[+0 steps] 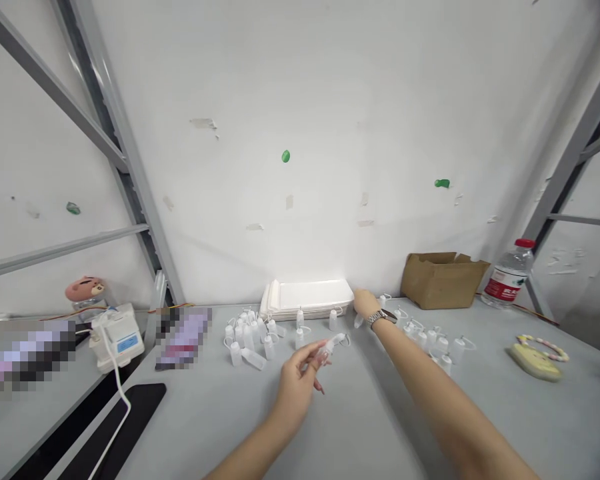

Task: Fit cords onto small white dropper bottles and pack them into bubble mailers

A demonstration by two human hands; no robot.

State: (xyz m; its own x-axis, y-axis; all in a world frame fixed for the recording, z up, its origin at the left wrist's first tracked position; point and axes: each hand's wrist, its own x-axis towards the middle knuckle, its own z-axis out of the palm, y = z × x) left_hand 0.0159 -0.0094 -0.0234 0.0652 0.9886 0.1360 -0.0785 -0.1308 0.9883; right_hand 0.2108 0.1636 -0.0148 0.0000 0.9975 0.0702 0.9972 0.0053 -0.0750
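Note:
My left hand (300,373) is closed in a pinch on a small translucent squeeze bottle (325,352), tilted with its strapped cap to the upper right. My right hand (367,303), with a watch (383,317) on the wrist, reaches to the right end of a stack of white flat packs (310,298). Its fingertips are hidden. Just below that hand shows a blurred small bottle (359,321); whether it is held I cannot tell. Upright squeeze bottles (300,338) stand between my hands and the stack. Left of them is a cluster of several bottles (253,332), one lying down.
More bottles (433,340) stand beyond my right forearm. A cardboard box (443,283) and a red-capped water bottle (510,277) are at the back right. Near the right edge lie a yellow pouch (536,363) and a beaded loop (545,345). A white power strip (120,340) sits left.

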